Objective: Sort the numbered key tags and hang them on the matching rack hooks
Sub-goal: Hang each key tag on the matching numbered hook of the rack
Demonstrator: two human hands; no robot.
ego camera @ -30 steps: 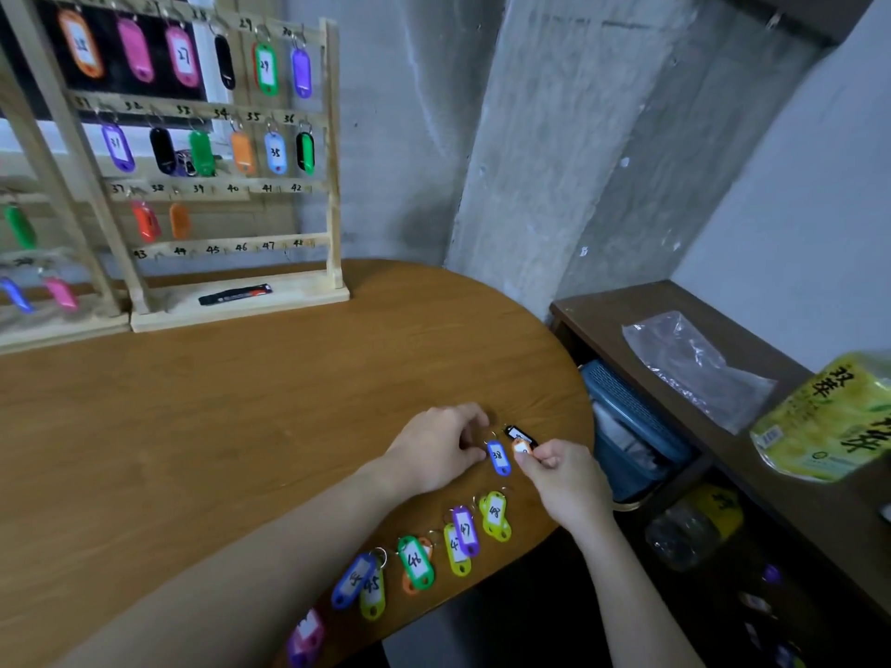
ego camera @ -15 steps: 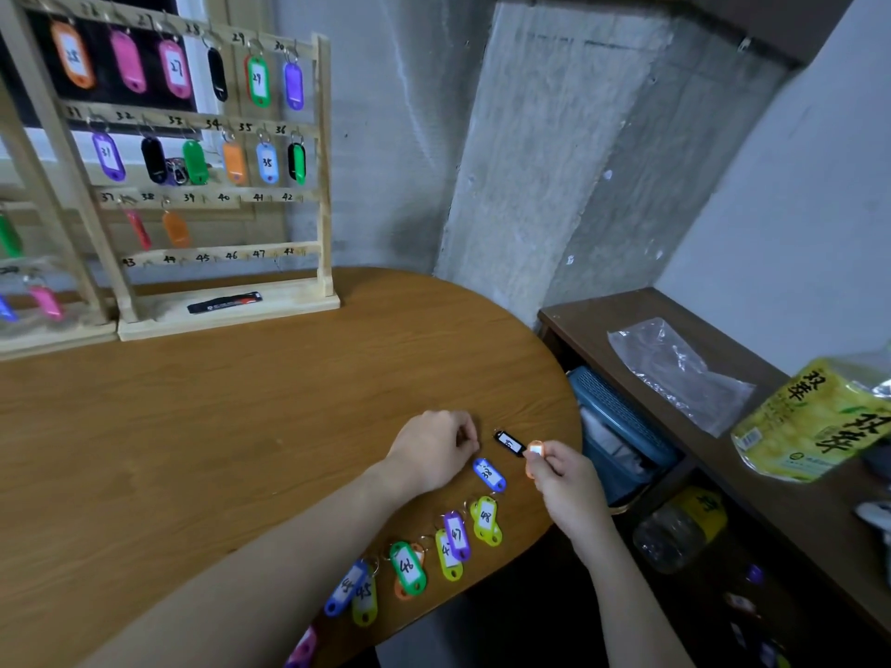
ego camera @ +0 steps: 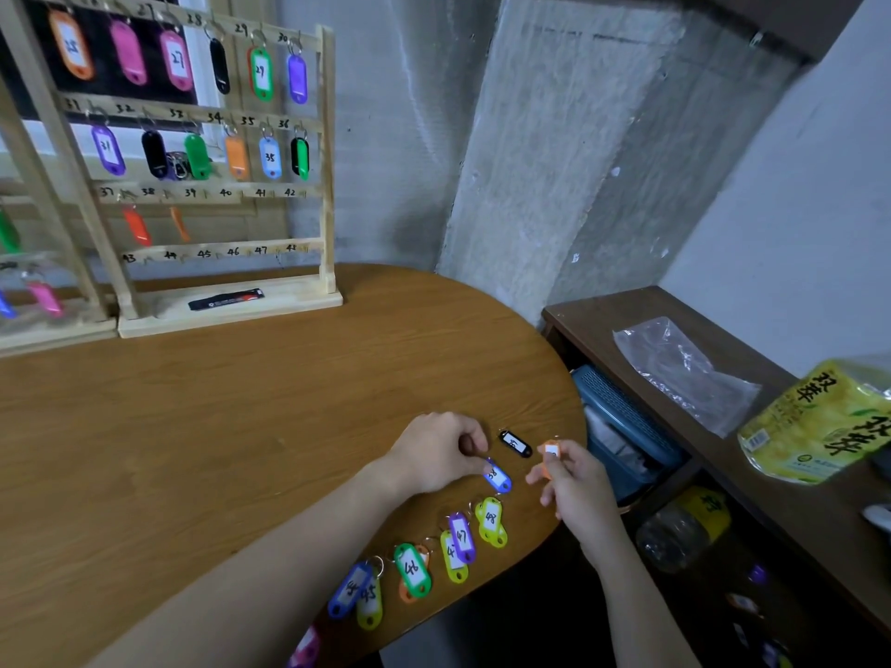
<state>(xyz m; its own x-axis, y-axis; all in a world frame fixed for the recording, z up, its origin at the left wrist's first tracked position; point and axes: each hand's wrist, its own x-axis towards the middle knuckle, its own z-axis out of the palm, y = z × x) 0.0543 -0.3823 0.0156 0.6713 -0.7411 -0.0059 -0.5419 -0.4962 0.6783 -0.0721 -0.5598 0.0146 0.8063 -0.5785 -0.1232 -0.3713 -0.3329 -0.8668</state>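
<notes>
My right hand [ego camera: 573, 479] pinches an orange tag [ego camera: 549, 453] between thumb and fingertips, lifted just off the surface [ego camera: 241, 426] near its rounded edge. My left hand [ego camera: 434, 450] is curled down on the ring end of a blue tag [ego camera: 499, 477] that lies flat on the wood; the tag's body sticks out past my fingertips toward my right hand. A black tag [ego camera: 515, 443] lies loose between the two hands, touching neither.

The risk I see is the edge: the orange tag hangs close to the rim, so a loose pinch could drop it down toward the shelf [ego camera: 675, 320] clutter below. I judge its number hard to read from here, so hanging it on the wrong hook of the rack [ego camera: 328, 185] is possible; the free hooks stand in the two lower rows. The other tags [ego camera: 463, 537] lie in an overlapping row along the near edge, and a sleeve or wrist sweeping across could knock them off or shuffle their order.
</notes>
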